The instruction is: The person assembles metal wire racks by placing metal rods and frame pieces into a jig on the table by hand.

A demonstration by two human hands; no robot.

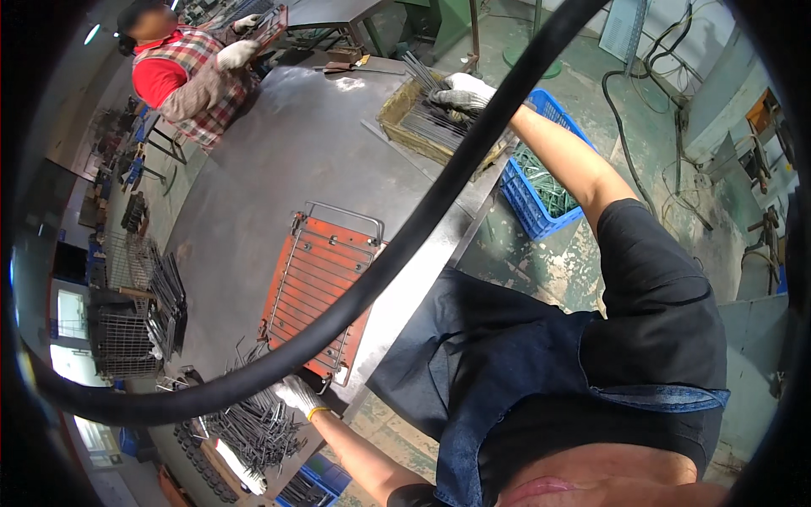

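Note:
My right hand (463, 91), in a whitish work glove, reaches over a shallow box (397, 110) at the table's far right edge. Its fingers close round a bunch of thin metal rods (420, 71) that stick out to the left; more rods lie in the box. My left hand (297, 395), gloved too, is at the near end of an orange jig (317, 279), next to a heap of short dark metal pieces (258, 431). The black hose partly covers its fingers, so their grip is hidden. Thin parallel rods and a bent wire frame (346, 211) lie on the jig.
A thick black hose (397, 270) arcs across the view. Beside the metal table (228, 220) stands a blue crate (532, 211) with greenish strips. Wire racks (127, 334) stand at the left. A co-worker (190, 80) in gloves holds something at the far left.

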